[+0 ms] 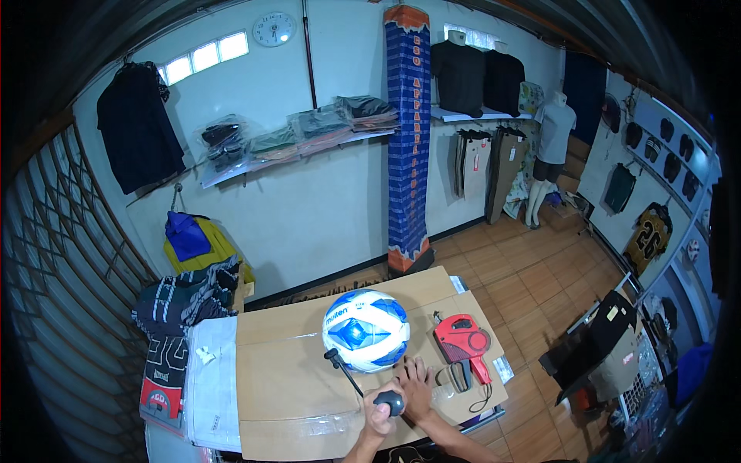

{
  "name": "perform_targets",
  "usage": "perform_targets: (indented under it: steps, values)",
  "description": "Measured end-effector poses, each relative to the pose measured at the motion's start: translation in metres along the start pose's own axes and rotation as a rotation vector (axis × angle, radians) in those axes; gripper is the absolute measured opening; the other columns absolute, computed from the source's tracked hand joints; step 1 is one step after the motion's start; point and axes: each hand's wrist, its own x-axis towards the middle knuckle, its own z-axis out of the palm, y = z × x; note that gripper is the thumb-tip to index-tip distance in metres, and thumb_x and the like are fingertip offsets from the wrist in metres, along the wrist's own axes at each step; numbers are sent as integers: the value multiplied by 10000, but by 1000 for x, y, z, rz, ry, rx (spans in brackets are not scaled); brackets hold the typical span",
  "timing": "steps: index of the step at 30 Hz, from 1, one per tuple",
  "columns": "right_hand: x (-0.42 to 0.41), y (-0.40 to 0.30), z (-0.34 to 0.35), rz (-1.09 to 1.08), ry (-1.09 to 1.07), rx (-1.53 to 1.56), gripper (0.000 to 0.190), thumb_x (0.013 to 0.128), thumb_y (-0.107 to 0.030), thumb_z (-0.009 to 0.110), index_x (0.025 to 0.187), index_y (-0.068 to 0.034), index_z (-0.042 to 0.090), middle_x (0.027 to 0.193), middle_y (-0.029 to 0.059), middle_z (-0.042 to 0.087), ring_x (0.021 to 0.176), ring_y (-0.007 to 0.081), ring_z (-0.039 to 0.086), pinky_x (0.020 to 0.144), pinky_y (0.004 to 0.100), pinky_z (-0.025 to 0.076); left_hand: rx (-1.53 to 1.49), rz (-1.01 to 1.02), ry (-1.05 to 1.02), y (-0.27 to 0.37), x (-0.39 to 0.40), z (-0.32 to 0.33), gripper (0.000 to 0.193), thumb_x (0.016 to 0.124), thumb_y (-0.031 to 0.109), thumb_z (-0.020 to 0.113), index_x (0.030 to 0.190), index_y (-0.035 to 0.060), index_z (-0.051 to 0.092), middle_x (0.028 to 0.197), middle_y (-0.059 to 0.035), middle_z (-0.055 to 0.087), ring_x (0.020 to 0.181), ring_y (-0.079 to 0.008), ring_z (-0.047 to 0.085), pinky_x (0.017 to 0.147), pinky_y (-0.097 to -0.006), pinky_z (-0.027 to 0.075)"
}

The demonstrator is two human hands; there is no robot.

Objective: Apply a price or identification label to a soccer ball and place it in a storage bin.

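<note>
My left hand [379, 414] is closed around a black tool [389, 402] with a rounded end and a thin rod, possibly a hand pump. Its rod slants up and left to a short crosspiece, which overlaps the lower left of the ball in view. The white and blue Molten football [366, 331] rests on the brown cardboard [283, 370]. Just below and right of the ball, my right hand [415, 388] has its fingers spread over the cardboard; whether they touch the ball is unclear. Right of that hand lies a red price-label gun [463, 341] with a dark handle lever.
Folded clothes [185, 295] and a packed jersey [163, 382] lie at the left. A metal folding gate [75, 231] bounds that side. Behind the cardboard stands a blue and orange column [408, 144]. Bagged garments fill a wall shelf [370, 136]; a display rack [631, 370] stands right.
</note>
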Motion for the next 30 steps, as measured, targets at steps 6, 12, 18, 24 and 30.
perform_targets:
  steps: [6,12,18,24,30]
  values:
    - [0,-1,-1,36,-76,15,442,981,-331,507,1353,-98,562,1472,164,490,1409,405,366,1117,653,252,61,-49,61,-33,-9,4,730,846,704,469,670,-3,505,505,-54,488,460,-154,459,764,-312,491]
    - [1,1,3,64,-141,26,464,996,-333,483,1399,-110,528,1521,151,438,1461,388,291,1138,652,213,114,-120,41,-62,-22,-4,806,841,783,421,673,-2,504,529,-61,506,468,-144,471,658,-278,452]
    - [0,2,8,39,-155,-28,444,1008,-327,469,1392,-113,529,1530,150,427,1472,382,278,1150,637,208,38,-92,28,-68,-12,-10,733,870,701,461,715,-12,533,555,-62,521,474,-140,476,491,-253,370]
    - [1,-1,-2,32,3,30,387,958,-297,547,1290,-107,610,1436,150,528,1391,382,395,1112,632,268,71,-93,35,21,6,5,664,907,600,417,732,-25,556,568,-56,521,490,-143,474,471,-291,346]
    - [2,-3,-4,26,6,20,389,934,-293,575,1273,-108,621,1402,150,550,1365,381,424,1093,635,297,-10,-88,3,4,-3,-2,734,829,690,495,725,-36,545,569,-84,540,482,-155,496,521,-287,433]
